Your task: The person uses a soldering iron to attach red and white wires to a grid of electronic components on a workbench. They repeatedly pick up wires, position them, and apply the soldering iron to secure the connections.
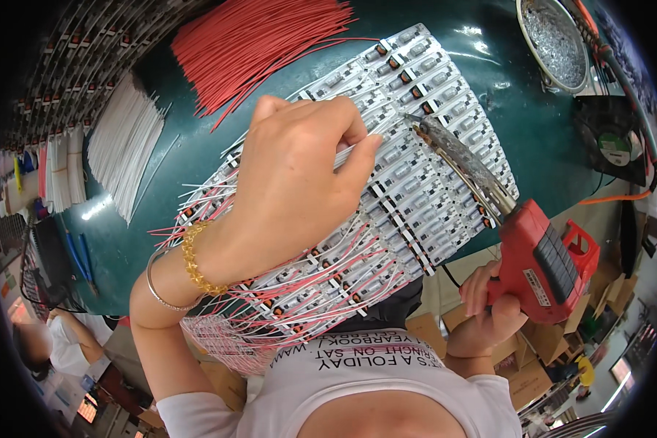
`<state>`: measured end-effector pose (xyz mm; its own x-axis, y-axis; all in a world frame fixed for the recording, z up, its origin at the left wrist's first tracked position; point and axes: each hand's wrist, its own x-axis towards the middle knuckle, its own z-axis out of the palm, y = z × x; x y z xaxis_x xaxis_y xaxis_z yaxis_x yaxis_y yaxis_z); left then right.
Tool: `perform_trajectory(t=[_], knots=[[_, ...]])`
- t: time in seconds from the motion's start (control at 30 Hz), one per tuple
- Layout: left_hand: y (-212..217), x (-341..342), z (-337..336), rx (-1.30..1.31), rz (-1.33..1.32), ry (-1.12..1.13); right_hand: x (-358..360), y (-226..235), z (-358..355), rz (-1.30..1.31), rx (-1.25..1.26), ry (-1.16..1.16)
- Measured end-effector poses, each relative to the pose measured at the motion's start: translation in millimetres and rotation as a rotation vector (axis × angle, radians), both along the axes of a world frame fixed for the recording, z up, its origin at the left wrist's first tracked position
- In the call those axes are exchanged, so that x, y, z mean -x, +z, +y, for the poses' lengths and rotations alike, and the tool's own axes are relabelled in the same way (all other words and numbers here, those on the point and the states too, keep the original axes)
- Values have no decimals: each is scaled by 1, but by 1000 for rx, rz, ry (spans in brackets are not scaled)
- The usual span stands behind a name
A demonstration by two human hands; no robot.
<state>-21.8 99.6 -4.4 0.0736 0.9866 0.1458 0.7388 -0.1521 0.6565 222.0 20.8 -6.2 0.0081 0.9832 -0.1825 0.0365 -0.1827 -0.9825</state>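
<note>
My left hand (pixel 299 164) is closed over the middle of a large white panel of small circuit boards (pixel 456 109), thumb and forefinger pinched on a thin white wire. Most of that wire is hidden by the fingers. My right hand (pixel 489 310) grips the handle of a red soldering gun (pixel 544 270). Its long metal tip points up and left over the panel, ending just right of my left fingertips. Red and white wires (pixel 321 292) hang loosely from the near rows of boards. The far and right rows show no wires.
On the green table (pixel 482 44) lie a bundle of red wires (pixel 255 44) and a bundle of white wires (pixel 124 142). A round metal bowl (pixel 555 44) and a black fan (pixel 609 139) stand at the far right. Blue-handled tweezers or pliers (pixel 80 259) lie left. Another person (pixel 73 339) sits lower left.
</note>
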Motion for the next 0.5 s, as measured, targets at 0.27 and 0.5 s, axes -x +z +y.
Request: perform_trajectory(t=[0.27, 0.5], knots=[[-1, 0, 1, -26, 12, -15, -6, -3, -1, 92, -74, 14], [0, 0, 2, -1, 15, -11, 0, 1, 2, 92, -47, 23]])
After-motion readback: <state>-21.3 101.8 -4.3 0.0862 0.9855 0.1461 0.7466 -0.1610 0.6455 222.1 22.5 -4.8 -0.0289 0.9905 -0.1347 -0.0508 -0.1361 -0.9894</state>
